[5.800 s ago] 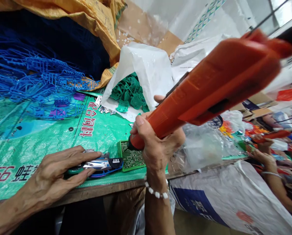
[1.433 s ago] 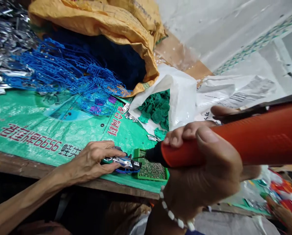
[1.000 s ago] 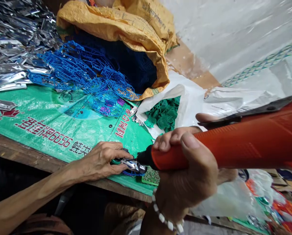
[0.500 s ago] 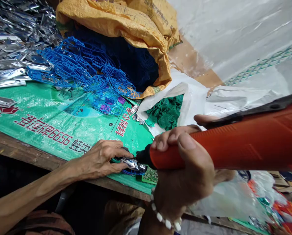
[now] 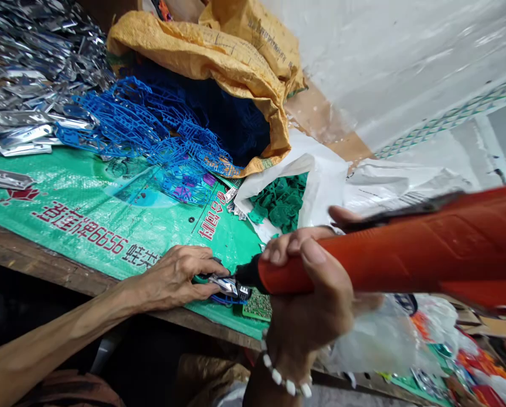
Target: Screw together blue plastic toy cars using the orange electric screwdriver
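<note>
My right hand [image 5: 316,291] is wrapped round a red electric screwdriver [image 5: 405,243], which lies nearly level and points left. Its black nose meets a small plastic assembly [image 5: 231,287] with silver, black, blue and green parts. The exact contact of the bit is too small to make out. Thumb and fingers of my left hand [image 5: 179,274] pinch the left end of this assembly near the table edge. Beside it, partly behind my right hand, is a green tray [image 5: 244,312] of tiny metal pieces that look like screws.
A yellow woven sack [image 5: 193,42] spills blue plastic frames [image 5: 151,121]. Silver pieces [image 5: 28,107] heap up at the left. Green parts [image 5: 282,200] fill a white bag [image 5: 327,181]. A printed green sheet [image 5: 79,198] covers the wooden table. Clear plastic bags [image 5: 380,345] lie at the right.
The rear of the screwdriver has dropped, so it lies more level, and my right hand has shifted slightly left. Its nose stays at the assembly; my left hand keeps its pinch. The view has shifted slightly.
</note>
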`<action>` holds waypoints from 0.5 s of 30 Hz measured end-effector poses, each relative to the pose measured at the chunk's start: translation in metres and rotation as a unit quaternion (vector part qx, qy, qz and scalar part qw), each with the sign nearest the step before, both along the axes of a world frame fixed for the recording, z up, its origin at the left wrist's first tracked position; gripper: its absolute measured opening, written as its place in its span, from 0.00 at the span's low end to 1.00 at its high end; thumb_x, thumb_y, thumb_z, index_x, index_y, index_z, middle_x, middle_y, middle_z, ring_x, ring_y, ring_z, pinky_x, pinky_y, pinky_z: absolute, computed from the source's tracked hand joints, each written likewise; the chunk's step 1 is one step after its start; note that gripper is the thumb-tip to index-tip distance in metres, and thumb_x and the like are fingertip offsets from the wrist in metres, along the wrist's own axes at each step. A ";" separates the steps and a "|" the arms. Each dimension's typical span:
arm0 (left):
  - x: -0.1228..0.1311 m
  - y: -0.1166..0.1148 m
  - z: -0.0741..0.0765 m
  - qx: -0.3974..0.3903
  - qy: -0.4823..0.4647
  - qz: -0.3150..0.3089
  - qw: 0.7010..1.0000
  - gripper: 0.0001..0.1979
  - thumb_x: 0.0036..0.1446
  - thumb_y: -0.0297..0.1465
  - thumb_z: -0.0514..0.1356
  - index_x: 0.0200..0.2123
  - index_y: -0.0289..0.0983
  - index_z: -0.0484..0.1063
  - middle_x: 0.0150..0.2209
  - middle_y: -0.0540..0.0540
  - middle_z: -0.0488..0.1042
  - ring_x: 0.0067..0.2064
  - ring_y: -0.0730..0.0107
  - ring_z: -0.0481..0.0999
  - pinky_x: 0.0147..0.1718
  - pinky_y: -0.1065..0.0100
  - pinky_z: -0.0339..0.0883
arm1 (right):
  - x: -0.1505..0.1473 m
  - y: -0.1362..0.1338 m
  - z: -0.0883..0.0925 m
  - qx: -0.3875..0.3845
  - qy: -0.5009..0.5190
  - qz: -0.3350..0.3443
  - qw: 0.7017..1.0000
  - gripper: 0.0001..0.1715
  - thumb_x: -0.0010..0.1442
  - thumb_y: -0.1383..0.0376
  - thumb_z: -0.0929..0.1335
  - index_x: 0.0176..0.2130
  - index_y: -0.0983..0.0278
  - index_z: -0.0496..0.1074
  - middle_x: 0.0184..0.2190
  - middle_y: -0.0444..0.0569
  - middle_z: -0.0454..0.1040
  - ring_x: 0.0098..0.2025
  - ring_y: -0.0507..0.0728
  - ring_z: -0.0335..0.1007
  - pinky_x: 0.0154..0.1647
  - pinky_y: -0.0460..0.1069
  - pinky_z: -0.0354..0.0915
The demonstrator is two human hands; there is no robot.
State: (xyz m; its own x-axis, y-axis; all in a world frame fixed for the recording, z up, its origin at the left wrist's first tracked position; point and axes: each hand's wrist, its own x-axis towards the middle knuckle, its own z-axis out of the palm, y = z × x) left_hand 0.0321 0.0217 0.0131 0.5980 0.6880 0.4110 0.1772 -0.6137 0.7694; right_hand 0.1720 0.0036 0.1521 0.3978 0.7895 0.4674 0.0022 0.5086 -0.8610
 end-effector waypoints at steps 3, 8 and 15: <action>0.003 -0.001 -0.002 -0.003 -0.004 0.020 1.000 0.13 0.65 0.35 0.64 0.51 0.39 0.81 0.40 0.43 0.83 0.45 0.59 0.81 0.45 0.65 0.71 | 0.007 -0.001 0.009 0.030 -0.003 -0.086 0.996 0.25 0.50 0.69 0.73 0.49 0.59 0.73 0.21 0.36 0.69 0.19 0.51 0.66 0.21 0.49 0.67; -0.003 0.003 0.006 -0.142 -0.023 0.063 0.988 0.13 0.62 0.37 0.63 0.47 0.40 0.83 0.41 0.46 0.84 0.43 0.60 0.82 0.44 0.65 0.72 | 0.027 0.000 0.007 0.022 -0.045 -0.171 0.984 0.29 0.52 0.68 0.77 0.53 0.63 0.75 0.23 0.38 0.72 0.21 0.52 0.68 0.22 0.48 0.67; -0.042 0.023 0.018 -0.340 -0.100 0.125 0.927 0.24 0.57 0.50 0.65 0.48 0.40 0.83 0.44 0.46 0.84 0.49 0.51 0.80 0.47 0.60 0.69 | 0.038 -0.001 -0.024 -0.141 -0.201 -0.212 0.946 0.40 0.54 0.51 0.76 0.60 0.64 0.69 0.42 0.53 0.80 0.42 0.62 0.79 0.48 0.61 0.74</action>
State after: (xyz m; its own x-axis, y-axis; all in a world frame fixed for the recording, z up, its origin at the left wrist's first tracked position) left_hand -0.0103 0.0449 0.0308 0.3431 0.9355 -0.0839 0.0614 0.0668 0.9959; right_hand 0.2099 0.0023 0.1280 0.5407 0.7153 0.4427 0.5111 0.1387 -0.8483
